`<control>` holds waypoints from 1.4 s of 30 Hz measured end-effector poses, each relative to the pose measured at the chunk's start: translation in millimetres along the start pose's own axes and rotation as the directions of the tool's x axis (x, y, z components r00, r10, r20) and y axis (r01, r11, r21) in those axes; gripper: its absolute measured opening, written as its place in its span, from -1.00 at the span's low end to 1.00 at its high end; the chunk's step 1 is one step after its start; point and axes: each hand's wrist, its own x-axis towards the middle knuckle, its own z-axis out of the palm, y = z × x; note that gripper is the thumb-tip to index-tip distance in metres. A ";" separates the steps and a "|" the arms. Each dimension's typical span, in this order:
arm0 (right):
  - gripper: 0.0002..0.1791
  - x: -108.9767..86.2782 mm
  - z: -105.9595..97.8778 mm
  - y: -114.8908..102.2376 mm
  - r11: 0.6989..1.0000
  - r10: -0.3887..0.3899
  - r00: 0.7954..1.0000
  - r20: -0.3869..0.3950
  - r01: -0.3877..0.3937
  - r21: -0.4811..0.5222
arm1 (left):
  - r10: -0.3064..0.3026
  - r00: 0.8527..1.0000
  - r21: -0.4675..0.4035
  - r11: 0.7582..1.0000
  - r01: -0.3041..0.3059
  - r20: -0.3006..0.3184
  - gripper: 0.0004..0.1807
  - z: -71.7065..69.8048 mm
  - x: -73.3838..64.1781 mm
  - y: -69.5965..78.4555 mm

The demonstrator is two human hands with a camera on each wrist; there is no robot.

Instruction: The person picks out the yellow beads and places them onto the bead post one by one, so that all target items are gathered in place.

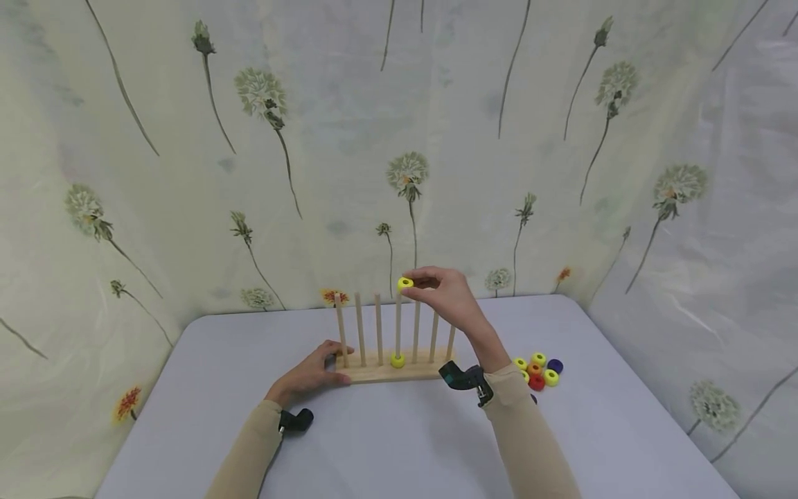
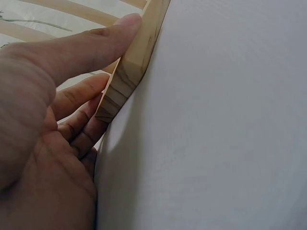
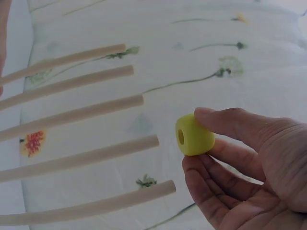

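A wooden peg stand [image 1: 389,374], a flat base with several upright pegs, stands on the table. My left hand [image 1: 312,374] grips its left end, with the thumb [image 2: 112,40] along the front edge and the fingers behind. One yellow bead [image 1: 397,360] sits low on a middle peg, against the base. Above, my right hand [image 1: 451,298] pinches another yellow bead [image 3: 194,136] between thumb and fingertips. In the head view this bead overlaps the top of that same peg; the right wrist view shows it apart from the peg tips, its hole facing them.
Right of the stand, beyond my right forearm, lies a loose group of beads: several yellow ones [image 1: 551,378], a red one [image 1: 537,382], an orange one [image 1: 534,369] and a dark blue one [image 1: 555,366]. A flowered curtain [image 1: 349,173] hangs behind the white table [image 1: 249,346].
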 end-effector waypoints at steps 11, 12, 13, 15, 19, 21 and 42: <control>-0.62 14.0 6.1 5.7 0.998 -0.004 0.999 0.044 0.007 -0.065 | 0.030 1.000 0.011 0.999 -0.030 0.007 -0.36 -1.4 -2.2 1.7; -0.62 14.2 6.1 6.3 0.998 -0.002 0.999 0.050 0.006 -0.064 | 0.034 0.999 0.016 0.999 -0.034 0.005 -0.36 -1.6 -2.3 1.7; -0.63 14.3 6.2 6.7 0.998 -0.001 0.998 0.057 0.004 -0.061 | 0.039 0.999 0.019 0.999 -0.039 0.004 -0.36 -1.7 -2.4 1.8; -0.63 14.5 6.2 7.3 0.999 0.001 0.998 0.070 0.002 -0.053 | 0.046 0.999 0.027 0.999 -0.046 0.002 -0.35 -2.1 -2.3 2.0; -0.63 14.4 6.3 7.3 0.998 0.005 0.996 0.094 0.000 -0.059 | 0.051 0.999 0.033 0.998 -0.051 0.004 -0.34 -2.4 -2.3 2.1; -0.62 14.3 6.2 7.1 0.998 0.006 0.995 0.099 0.000 -0.069 | 0.051 0.999 0.031 0.998 -0.051 0.005 -0.33 -2.4 -2.3 2.2; -0.62 12.7 6.6 8.7 0.999 0.001 0.997 0.082 0.003 -0.052 | 0.073 0.997 0.040 0.996 -0.073 -0.004 -0.36 0.7 -1.8 2.1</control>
